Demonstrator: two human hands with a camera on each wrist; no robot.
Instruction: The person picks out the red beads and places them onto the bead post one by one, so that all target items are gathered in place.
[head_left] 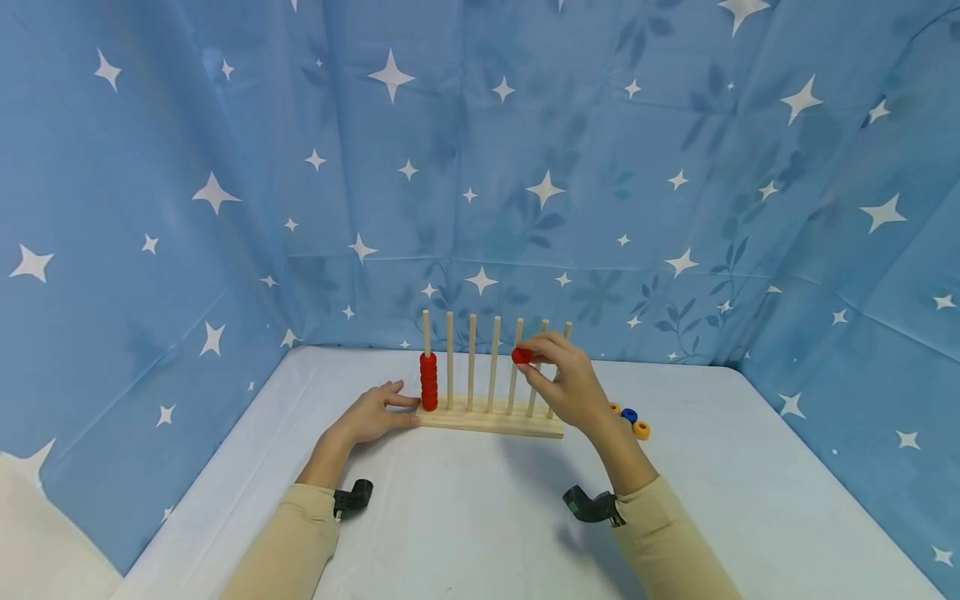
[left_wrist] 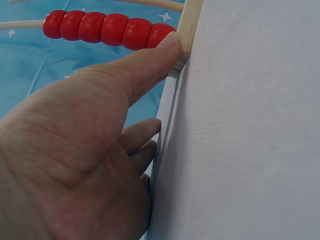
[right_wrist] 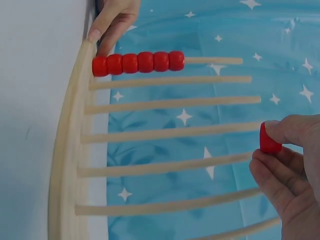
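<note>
A wooden rack with several upright pegs (head_left: 471,362) stands on the table. Its leftmost peg carries a stack of red beads (head_left: 428,382), seen lying sideways in the left wrist view. My left hand (head_left: 373,412) pinches the left end of the rack's base (head_left: 487,421), thumb (left_wrist: 150,60) at the front and fingers behind. Between the thumb and fingers of my right hand (head_left: 566,379) is a single red bead (right_wrist: 270,139). It is raised among the tops of the right-hand pegs, which bear no beads. The right hand hides parts of those pegs.
Several loose beads, a blue one (head_left: 629,414) and yellow ones (head_left: 641,430), lie on the white table (head_left: 465,517) right of the rack. A blue star-patterned curtain (head_left: 480,167) hangs close behind the table and along its sides.
</note>
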